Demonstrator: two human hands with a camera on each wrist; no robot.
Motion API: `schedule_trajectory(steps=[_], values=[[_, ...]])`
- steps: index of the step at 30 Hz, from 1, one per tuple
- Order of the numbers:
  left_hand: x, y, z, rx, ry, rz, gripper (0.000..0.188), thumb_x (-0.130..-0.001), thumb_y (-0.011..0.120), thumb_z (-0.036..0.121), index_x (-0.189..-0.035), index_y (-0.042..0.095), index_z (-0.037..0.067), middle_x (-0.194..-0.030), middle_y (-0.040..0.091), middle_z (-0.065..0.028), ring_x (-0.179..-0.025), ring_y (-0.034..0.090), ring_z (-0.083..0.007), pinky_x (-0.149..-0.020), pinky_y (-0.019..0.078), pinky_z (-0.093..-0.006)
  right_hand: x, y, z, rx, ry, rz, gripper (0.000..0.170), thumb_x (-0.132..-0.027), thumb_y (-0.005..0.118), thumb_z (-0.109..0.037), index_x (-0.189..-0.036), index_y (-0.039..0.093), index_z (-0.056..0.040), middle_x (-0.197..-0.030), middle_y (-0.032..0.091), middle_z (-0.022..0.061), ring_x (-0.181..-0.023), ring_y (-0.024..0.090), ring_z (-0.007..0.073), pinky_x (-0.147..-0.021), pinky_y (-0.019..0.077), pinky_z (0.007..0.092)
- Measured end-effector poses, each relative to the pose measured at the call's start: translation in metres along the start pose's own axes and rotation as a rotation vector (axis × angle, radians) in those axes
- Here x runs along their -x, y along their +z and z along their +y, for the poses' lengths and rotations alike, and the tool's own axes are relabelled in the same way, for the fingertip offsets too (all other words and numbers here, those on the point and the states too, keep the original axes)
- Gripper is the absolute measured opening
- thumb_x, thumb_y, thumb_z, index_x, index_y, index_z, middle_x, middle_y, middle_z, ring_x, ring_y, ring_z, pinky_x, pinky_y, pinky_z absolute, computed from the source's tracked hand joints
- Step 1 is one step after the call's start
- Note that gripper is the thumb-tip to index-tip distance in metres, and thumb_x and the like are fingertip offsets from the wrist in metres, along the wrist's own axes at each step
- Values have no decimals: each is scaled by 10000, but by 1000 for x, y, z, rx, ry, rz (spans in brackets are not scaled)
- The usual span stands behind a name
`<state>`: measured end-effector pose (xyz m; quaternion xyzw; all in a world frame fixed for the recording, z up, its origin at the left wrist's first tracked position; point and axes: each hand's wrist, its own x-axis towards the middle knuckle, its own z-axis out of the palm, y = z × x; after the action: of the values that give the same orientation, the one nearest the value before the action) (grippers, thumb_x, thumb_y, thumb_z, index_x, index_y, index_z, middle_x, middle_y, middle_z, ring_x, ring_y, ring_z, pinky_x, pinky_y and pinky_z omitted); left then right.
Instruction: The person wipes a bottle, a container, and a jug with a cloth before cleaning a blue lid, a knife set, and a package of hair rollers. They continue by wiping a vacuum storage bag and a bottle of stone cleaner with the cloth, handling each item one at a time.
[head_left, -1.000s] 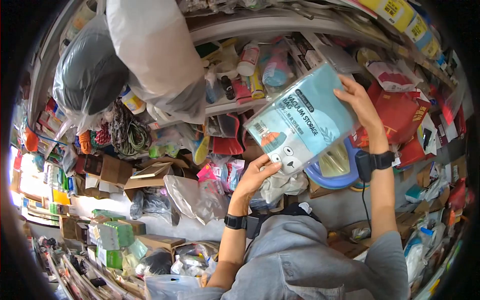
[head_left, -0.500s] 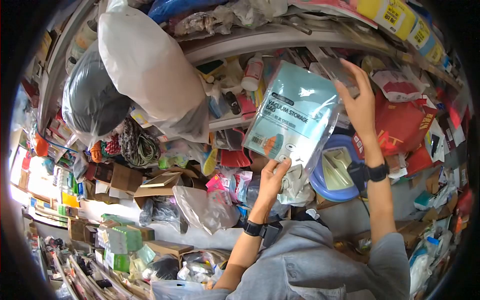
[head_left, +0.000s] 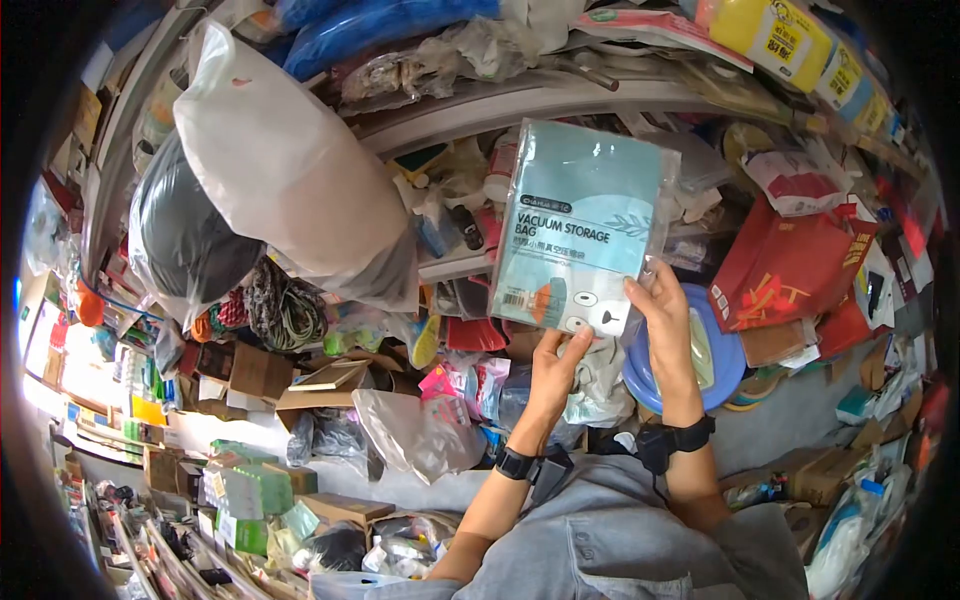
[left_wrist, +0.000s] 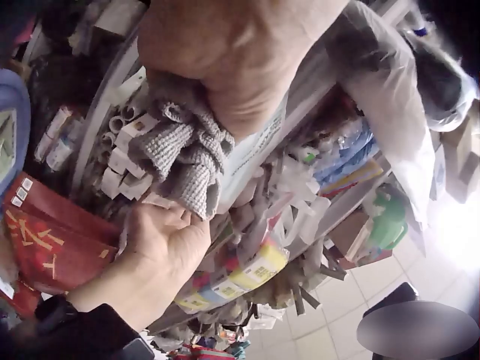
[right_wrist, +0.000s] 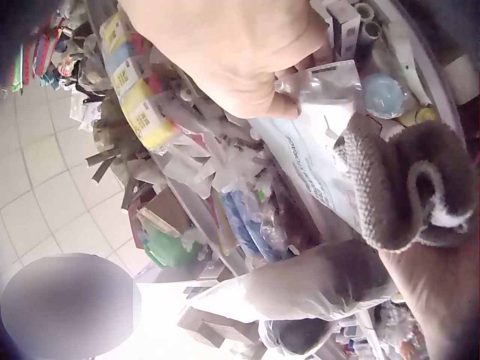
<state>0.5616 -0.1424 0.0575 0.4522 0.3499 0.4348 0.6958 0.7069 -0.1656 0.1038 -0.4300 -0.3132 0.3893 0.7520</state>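
A flat plastic-wrapped vacuum storage bag pack [head_left: 585, 225], pale blue with a cartoon bear, is held upright with its front facing the head camera. My left hand [head_left: 552, 375] pinches its bottom edge, thumb on the front. Near the lower right corner my right hand [head_left: 662, 325] grips it, thumb also in front and fingers behind. A bunched grey cloth [left_wrist: 184, 150] hangs below the pack, between the two hands and right at the left fingers. From the right wrist view, the pack's clear wrapper [right_wrist: 326, 82] lies against the right fingertips.
Crowded shelves surround the hands. Large filled plastic bags [head_left: 290, 190] hang at left, a purple basin [head_left: 725, 365] stands beside the right wrist, and a red gift bag [head_left: 785, 270] is at right. Cardboard boxes [head_left: 255, 360] and a green-and-white pack [head_left: 245, 490] are lower left.
My right hand let go of the pack's upper right side, moved down, and now grips its lower right corner. The pack has turned from tilted to nearly upright; my left hand kept its hold.
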Motion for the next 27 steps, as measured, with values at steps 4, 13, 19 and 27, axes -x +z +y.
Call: schedule_trajectory(steps=[4,13,19,27], values=[[-4,-5,-2,51,-70,12,291,-889,628,211,-1081,606,-7,-979,623,-54,-915,546,-93,-825,425,-241,-4,-8,1,16,15,29,342,-872,569,0,-1203,482,21,-1049,635,90,-927,588,110,-816,448,234],[-12,-12,-8,197,-151,27,247,-893,627,214,-994,628,-11,-939,641,-43,-852,570,-83,-770,446,-223,-6,-17,6,7,39,75,355,-871,572,12,-1214,481,21,-1068,632,90,-954,584,115,-845,443,240],[-13,-11,-4,171,-217,33,240,-885,640,222,-953,649,-8,-896,650,-33,-806,576,-76,-744,446,-216,-8,-19,11,25,42,74,362,-879,563,12,-1230,472,18,-1082,624,88,-966,581,118,-850,443,246],[-16,-16,-12,149,-189,65,227,-886,639,211,-937,666,-8,-884,653,-25,-771,562,-56,-708,435,-197,-7,-25,25,56,66,74,472,-873,583,-18,-1311,408,16,-1142,592,121,-1030,559,157,-900,432,272]])
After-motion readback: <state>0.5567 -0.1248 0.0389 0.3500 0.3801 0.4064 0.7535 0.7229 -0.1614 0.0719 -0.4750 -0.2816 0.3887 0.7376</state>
